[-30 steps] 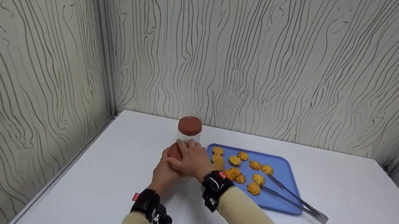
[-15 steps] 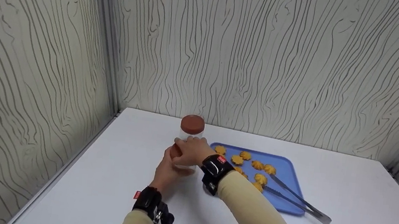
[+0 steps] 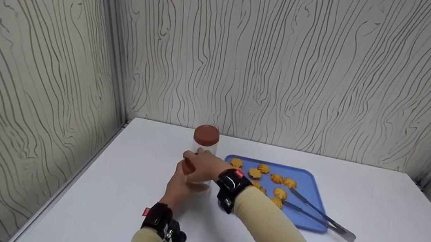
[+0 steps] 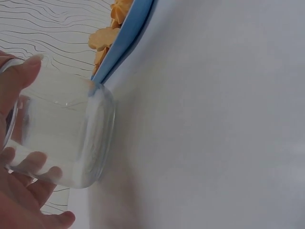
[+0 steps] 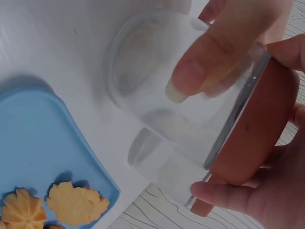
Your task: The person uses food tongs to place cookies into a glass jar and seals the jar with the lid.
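Observation:
A clear jar (image 5: 157, 90) with a brown-red lid (image 5: 262, 124) stands between my hands, seen close in the right wrist view. My left hand (image 3: 177, 186) grips the jar's body; its thumb lies along the clear wall. My right hand (image 3: 208, 166) holds the lid from above, its fingers curled around the rim. The left wrist view shows the see-through jar with nothing visible inside. Just behind the hands in the head view is a second clear jar with a matching lid (image 3: 206, 135), its lower part hidden by my right hand.
A blue tray (image 3: 303, 175) lies to the right with several golden piped cookies (image 3: 280, 193). Metal tongs (image 3: 334, 226) rest across its right edge, handle end over the white table (image 3: 384, 220). Wood-patterned panels (image 3: 272, 62) enclose the back and left.
My right wrist has moved slightly up and turned, and its fingers have shifted around the lid. My left hand keeps holding the jar in nearly the same place.

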Action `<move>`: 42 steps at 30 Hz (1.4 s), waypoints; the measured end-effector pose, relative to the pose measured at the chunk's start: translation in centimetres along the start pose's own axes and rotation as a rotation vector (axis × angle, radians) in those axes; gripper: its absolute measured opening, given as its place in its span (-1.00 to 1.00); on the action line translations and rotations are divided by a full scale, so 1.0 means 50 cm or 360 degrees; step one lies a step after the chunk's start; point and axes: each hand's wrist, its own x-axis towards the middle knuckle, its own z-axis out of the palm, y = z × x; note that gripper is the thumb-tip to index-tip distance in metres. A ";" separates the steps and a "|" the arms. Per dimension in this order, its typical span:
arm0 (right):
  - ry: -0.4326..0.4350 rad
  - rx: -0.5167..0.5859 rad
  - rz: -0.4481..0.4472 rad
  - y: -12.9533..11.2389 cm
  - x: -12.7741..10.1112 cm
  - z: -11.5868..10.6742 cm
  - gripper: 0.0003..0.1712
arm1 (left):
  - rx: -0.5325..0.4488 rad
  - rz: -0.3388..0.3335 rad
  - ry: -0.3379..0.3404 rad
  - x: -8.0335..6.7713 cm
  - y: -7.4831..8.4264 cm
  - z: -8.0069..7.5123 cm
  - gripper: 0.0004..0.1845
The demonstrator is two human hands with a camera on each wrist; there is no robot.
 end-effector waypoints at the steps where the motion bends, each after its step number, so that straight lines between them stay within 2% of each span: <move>1: 0.0003 0.0005 -0.0010 0.000 0.000 0.002 -0.25 | 0.0001 0.0001 -0.0004 0.000 0.000 -0.001 0.15; 5: 0.0082 0.0014 -0.0082 0.001 0.005 0.011 -0.35 | -0.0014 -0.0008 -0.0008 0.001 0.000 -0.003 0.16; 9: 0.0230 0.0012 -0.0144 0.003 0.009 0.025 -0.40 | -0.0018 -0.0014 -0.0003 -0.003 -0.004 -0.002 0.20; 15: 0.0331 -0.0030 -0.0124 0.004 0.015 0.046 -0.42 | -0.0003 -0.0005 -0.0006 -0.007 -0.008 0.002 0.19; 20: 0.0387 -0.0300 -0.0113 0.006 0.018 0.061 -0.25 | 0.0241 0.0172 -0.0017 -0.003 -0.008 0.001 0.11; 22: 0.0410 -0.0368 -0.0093 0.003 0.016 0.065 -0.16 | 0.0287 0.0227 -0.0016 -0.002 -0.009 -0.001 0.09; 26: 0.0455 -0.0645 0.0048 -0.013 0.004 0.069 -0.07 | 0.0259 0.0302 -0.0024 -0.004 -0.014 -0.005 0.03; 29: 0.0470 -0.0874 0.0166 -0.029 -0.007 0.067 -0.09 | 0.0237 0.0348 -0.0034 -0.003 -0.019 -0.009 -0.01; 30: 0.0478 -0.0892 0.0179 -0.033 -0.010 0.065 -0.11 | 0.0246 0.0365 -0.0041 -0.001 -0.021 -0.011 -0.02; 32: 0.0484 -0.0851 0.0165 -0.036 -0.014 0.062 -0.18 | 0.0246 0.0353 -0.0052 0.001 -0.022 -0.013 0.01; 38: 0.0383 -0.0435 -0.0018 -0.018 -0.019 0.043 -0.40 | 0.0242 0.0328 -0.0086 0.006 -0.024 -0.012 0.03; 42: 0.0302 -0.0238 -0.0065 -0.005 -0.026 0.029 -0.42 | 0.0159 0.0283 -0.0108 0.009 -0.020 -0.008 0.04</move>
